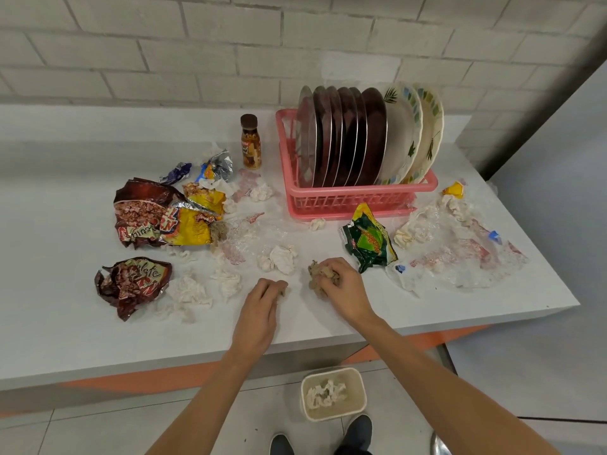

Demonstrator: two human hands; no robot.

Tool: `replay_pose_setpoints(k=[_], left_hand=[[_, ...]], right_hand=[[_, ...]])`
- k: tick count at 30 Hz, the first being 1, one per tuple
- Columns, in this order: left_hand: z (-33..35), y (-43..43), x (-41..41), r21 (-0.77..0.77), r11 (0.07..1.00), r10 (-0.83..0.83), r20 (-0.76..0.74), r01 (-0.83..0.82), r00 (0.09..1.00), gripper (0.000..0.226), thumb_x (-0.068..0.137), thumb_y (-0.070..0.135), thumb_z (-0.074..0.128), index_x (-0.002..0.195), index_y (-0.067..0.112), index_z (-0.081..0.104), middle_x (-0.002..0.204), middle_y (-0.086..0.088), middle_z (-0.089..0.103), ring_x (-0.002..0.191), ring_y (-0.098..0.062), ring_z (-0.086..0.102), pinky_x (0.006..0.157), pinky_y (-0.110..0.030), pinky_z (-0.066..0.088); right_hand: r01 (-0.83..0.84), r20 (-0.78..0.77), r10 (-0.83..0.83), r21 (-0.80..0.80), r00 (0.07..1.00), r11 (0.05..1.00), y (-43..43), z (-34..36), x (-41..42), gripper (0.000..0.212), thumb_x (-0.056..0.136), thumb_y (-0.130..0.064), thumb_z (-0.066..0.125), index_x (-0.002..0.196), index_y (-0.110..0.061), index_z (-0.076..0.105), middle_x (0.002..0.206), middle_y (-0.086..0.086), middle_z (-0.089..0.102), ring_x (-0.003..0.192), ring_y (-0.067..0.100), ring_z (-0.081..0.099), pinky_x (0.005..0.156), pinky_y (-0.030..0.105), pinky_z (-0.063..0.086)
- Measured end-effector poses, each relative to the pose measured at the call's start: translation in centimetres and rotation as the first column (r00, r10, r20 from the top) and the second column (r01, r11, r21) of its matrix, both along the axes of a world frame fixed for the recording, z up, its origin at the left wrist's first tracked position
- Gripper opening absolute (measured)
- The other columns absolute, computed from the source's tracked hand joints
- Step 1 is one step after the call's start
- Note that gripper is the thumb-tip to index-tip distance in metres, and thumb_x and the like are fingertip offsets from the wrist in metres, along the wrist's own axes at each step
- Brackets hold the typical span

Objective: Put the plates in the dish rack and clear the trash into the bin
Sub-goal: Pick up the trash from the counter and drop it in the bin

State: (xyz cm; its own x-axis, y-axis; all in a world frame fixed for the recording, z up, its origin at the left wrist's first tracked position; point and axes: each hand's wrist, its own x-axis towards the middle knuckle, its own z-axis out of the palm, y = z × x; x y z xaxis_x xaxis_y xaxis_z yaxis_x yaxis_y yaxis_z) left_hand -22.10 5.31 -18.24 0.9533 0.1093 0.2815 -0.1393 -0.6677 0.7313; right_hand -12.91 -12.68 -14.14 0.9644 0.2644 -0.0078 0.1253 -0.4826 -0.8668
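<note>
One wide-angle view from the person's head looks forward and steeply down across the bench (65,323). The brick wall (197,44) fills the top, and the bench's near edge crosses the lower third. Both forearms enter from the bottom, with the left hand (259,303) and right hand (345,290) close under the lens. The bin (333,418) and shoes (358,428) sit at the bottom edge. Straight lines bow outward.
</note>
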Motion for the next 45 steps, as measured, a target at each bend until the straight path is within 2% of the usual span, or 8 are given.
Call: replay_pose_setpoints(k=[6,15,24,28,32,36,41,45], left_hand=[[0.2,-0.1,-0.3,0.004,0.997,-0.079,-0.012,0.079,0.997,0.034,0.093,0.013,0.031,0.106,0.008,0.062,0.099,0.007,0.044,0.085,-0.011,0.049,0.077,-0.023,0.043],[1.0,-0.3,-0.1,0.018,0.994,-0.11,-0.064,0.111,0.992,0.011,0.093,0.022,0.045,0.092,0.015,0.054,0.096,0.009,0.043,0.076,-0.007,0.048,0.068,-0.024,0.044],[0.7,-0.6,0.2,0.237,0.967,-0.084,-0.048,0.093,0.995,0.017,0.076,0.006,0.065,0.089,0.013,0.057,0.108,0.004,0.051,0.094,-0.014,0.046,0.06,-0.024,0.045],[0.2,-0.6,0.5,0.272,0.957,-0.092,-0.048,0.102,0.995,0.013,0.082,0.01,0.067,0.087,0.015,0.055,0.094,0.005,0.053,0.083,-0.014,0.048,0.061,-0.023,0.038],[0.0,-0.4,0.3,0.236,0.968,-0.074,-0.075,0.09,0.994,0.026,0.085,0.01,0.065,0.108,0.014,0.054,0.096,0.0,0.055,0.081,-0.019,0.054,0.065,-0.025,0.041],[0.4,-0.4,0.2,0.165,0.979,-0.101,-0.115,0.12,0.988,0.046,0.089,0.012,0.058,0.134,0.014,0.05,0.107,-0.002,0.055,0.083,-0.018,0.056,0.07,-0.031,0.05],[-0.2,-0.1,0.4,0.158,0.979,-0.118,-0.06,0.126,0.991,0.015,0.094,0.012,0.058,0.107,0.012,0.066,0.099,0.0,0.052,0.076,-0.015,0.055,0.066,-0.03,0.05],[-0.4,-0.2,0.5,0.146,0.986,-0.071,-0.06,0.079,0.996,0.01,0.097,0.016,0.057,0.096,0.009,0.063,0.095,0.001,0.05,0.075,-0.012,0.052,0.067,-0.029,0.047]], right_hand=[[0.116,-0.2,-0.104,0.045,0.974,0.992,-0.6,-1.0,-0.8,0.032,0.07,-0.027,0.072,0.074,0.001,0.059,0.078,0.025,0.065,0.072,0.036,0.067,0.066,0.045,0.055],[0.054,-0.268,-0.033,0.07,0.963,0.996,-0.5,-0.6,-1.0,0.032,0.081,-0.005,0.069,0.107,-0.022,0.062,0.092,-0.003,0.065,0.078,0.014,0.065,0.066,0.023,0.053],[0.082,-0.392,-0.015,0.153,0.92,0.985,-0.1,0.1,-2.0,0.022,0.084,0.0,0.054,0.065,-0.008,0.06,0.052,-0.006,0.053,0.051,0.01,0.048,0.046,0.017,0.036],[0.055,-0.365,-0.014,0.103,0.931,0.993,0.5,0.1,-2.0,0.04,0.085,-0.025,0.071,0.056,-0.012,0.048,0.045,-0.008,0.048,0.047,0.007,0.049,0.053,0.019,0.04],[0.047,-0.244,-0.049,-0.015,0.968,0.999,1.0,-0.7,-2.0,0.05,0.087,-0.035,0.07,0.05,-0.012,0.046,0.041,-0.008,0.049,0.044,0.005,0.046,0.051,0.019,0.037],[0.036,-0.169,-0.034,0.007,0.985,0.999,0.5,-1.2,-2.2,0.022,0.088,-0.025,0.071,0.076,-0.006,0.068,0.061,0.002,0.065,0.055,0.013,0.058,0.06,0.028,0.049],[-0.044,-0.146,0.039,-0.031,0.989,0.999,0.0,-1.3,-2.0,0.013,0.091,-0.02,0.068,0.086,-0.008,0.07,0.079,0.008,0.07,0.049,0.014,0.057,0.05,0.031,0.052],[-0.139,-0.157,0.121,-0.113,0.98,0.984,0.0,-1.0,-1.8,0.036,0.091,-0.031,0.068,0.069,-0.003,0.062,0.06,0.005,0.059,0.041,0.013,0.053,0.047,0.023,0.044]])
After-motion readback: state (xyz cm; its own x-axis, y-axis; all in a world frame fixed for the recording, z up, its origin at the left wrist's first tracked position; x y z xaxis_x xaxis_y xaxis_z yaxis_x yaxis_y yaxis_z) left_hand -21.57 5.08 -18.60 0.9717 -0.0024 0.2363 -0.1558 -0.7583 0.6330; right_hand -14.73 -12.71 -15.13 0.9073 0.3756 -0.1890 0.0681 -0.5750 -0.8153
